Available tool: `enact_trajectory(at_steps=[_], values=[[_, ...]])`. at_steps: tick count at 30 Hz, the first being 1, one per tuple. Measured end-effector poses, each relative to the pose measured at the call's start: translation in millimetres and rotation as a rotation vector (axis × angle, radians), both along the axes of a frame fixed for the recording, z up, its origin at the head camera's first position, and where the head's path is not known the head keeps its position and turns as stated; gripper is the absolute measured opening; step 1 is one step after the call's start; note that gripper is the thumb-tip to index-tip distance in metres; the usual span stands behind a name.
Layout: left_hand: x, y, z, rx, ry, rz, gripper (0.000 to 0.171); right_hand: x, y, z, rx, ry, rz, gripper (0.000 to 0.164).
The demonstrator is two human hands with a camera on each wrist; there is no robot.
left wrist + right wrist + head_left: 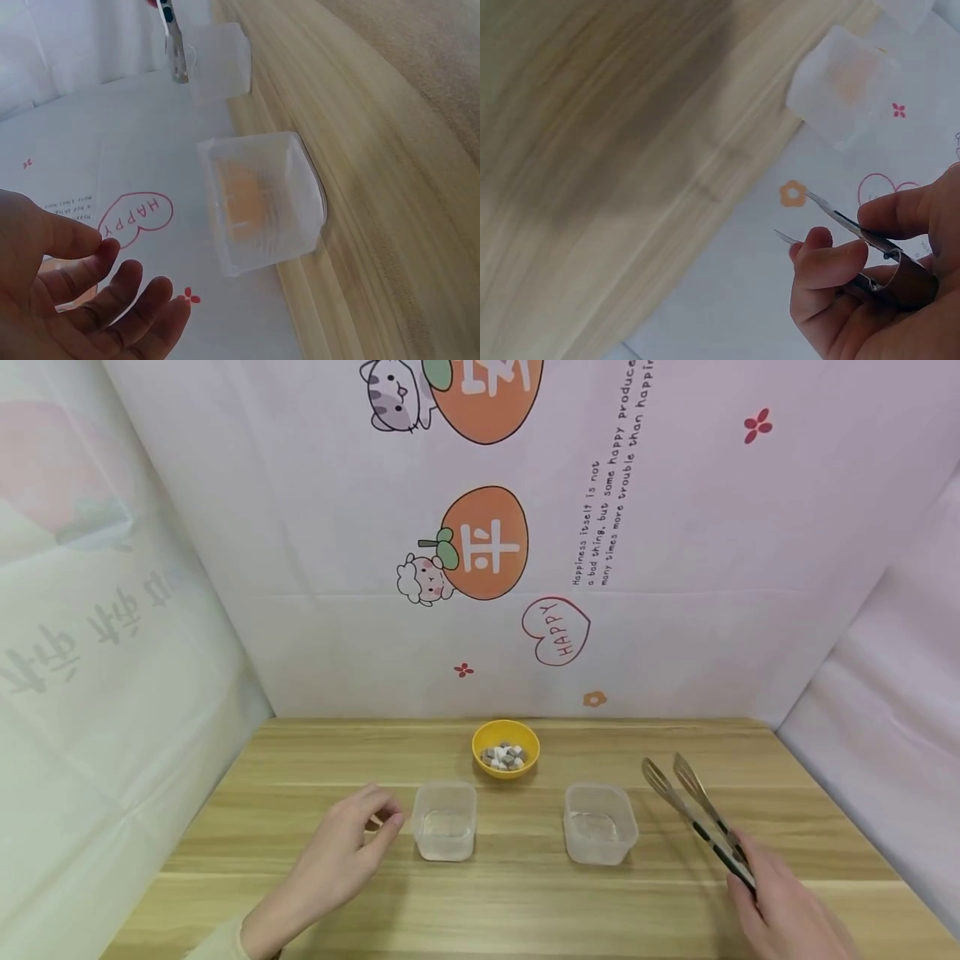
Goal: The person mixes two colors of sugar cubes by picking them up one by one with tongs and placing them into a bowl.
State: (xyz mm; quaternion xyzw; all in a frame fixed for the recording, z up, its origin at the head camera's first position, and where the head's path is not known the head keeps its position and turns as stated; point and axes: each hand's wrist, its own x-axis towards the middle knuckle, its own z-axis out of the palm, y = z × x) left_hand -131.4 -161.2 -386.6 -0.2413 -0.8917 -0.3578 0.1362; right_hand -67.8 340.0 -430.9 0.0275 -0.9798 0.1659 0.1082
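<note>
My right hand (787, 902) grips a pair of metal tongs (678, 803) with dark handles. The two tong arms are spread apart and point up toward the back of the table. My left hand (347, 843) holds nothing. Its fingers curl loosely, just left of one clear plastic container (444, 850). A second clear container (600, 853) stands between that one and the tongs. Behind the two containers sits a yellow bowl (506, 774) with several small white and grey cubes (504, 757) in it.
Everything stands on a wood-grain table (525, 902). At its back rises a white printed cloth (337, 652). More white cloth (885, 718) hangs along the right, and likewise on the left.
</note>
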Motion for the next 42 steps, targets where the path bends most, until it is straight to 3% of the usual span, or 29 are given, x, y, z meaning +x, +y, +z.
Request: enact_trajectory(at_steps=[5,12,21,26,33,42], values=[[0.4,-0.6,-3.0,-0.003,-0.028,0.005,0.020,-2.8,5.7,-5.4,0.003,-0.084,0.003,0.052],[0.5,-0.1,-4.4,0.004,-0.022,0.015,0.018,-5.6,9.5,-15.0,-0.004,-0.030,0.037,0.048],[0.9,0.7,-3.9,0.011,-0.014,-0.013,0.013,-8.2,13.1,-26.4,0.006,-0.038,0.048,0.046],[1.0,0.0,-4.2,0.014,-0.020,-0.004,0.014,-9.4,12.0,-26.4,0.032,-0.040,0.037,0.049],[1.1,-1.8,-3.6,0.021,-0.035,0.021,0.015,-11.1,10.8,-22.6,0.072,-0.175,-0.021,0.053],[0.5,-5.8,-2.7,0.002,-0.030,0.013,0.019,-11.0,6.8,-27.4,0.143,-0.160,0.004,0.051]])
